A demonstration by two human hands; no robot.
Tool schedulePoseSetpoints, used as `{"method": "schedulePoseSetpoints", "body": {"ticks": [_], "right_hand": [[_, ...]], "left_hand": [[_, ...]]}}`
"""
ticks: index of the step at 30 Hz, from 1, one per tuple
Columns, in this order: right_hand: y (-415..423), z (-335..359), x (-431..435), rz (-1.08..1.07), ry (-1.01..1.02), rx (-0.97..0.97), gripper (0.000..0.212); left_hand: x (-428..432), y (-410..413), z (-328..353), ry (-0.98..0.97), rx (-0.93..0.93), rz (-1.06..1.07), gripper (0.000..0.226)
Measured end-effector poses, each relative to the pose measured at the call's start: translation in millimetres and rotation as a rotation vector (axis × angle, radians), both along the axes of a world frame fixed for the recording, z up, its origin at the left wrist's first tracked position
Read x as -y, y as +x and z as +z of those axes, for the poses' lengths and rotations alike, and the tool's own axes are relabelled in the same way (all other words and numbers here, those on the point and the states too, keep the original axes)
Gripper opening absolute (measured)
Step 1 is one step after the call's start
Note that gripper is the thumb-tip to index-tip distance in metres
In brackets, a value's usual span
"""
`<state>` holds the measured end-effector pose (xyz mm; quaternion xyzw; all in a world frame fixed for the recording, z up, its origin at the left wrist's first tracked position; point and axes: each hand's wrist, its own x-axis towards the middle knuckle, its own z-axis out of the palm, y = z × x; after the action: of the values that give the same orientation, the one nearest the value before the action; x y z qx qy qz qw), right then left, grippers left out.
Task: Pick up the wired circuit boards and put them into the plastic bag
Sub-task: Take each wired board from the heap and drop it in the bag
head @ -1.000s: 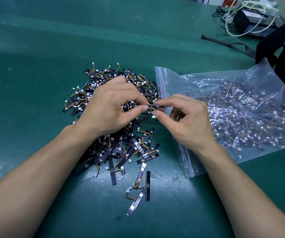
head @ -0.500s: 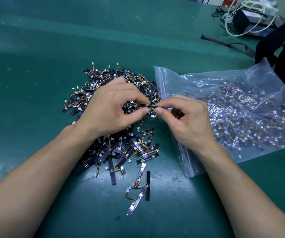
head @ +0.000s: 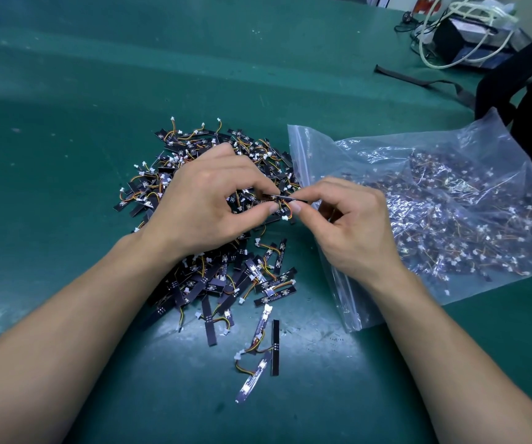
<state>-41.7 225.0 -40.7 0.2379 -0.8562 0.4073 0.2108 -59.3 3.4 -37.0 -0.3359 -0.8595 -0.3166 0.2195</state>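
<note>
where: wired circuit board over the pile, near the plastic bag | grips: left grip and right grip both pinch it | feel: looks light, stiff, wires may snag | hold: its edges

One bag — boards perhaps hundreds

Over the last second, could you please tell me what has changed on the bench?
Almost nothing. The left hand and right hand still pinch the same board between them; only the thumbs shifted slightly. Nothing was let go or put in the bag. The pile and bag lie as before.
</note>
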Motion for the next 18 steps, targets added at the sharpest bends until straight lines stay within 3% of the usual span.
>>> {"method": "schedulePoseSetpoints", "body": {"ticks": [11, 18], "right_hand": [[1.5, -1.2, 1.1, -0.008, -0.04, 0.028, 0.014], [-0.5, -1.4, 0.2, -0.001, -0.024, -0.008, 0.003]], "left_hand": [[-1.2, 1.1, 1.7, 0.009, -0.02, 0.01, 0.007], [-1.4, 1.5, 1.4, 0.014, -0.01, 0.003, 0.007]]}}
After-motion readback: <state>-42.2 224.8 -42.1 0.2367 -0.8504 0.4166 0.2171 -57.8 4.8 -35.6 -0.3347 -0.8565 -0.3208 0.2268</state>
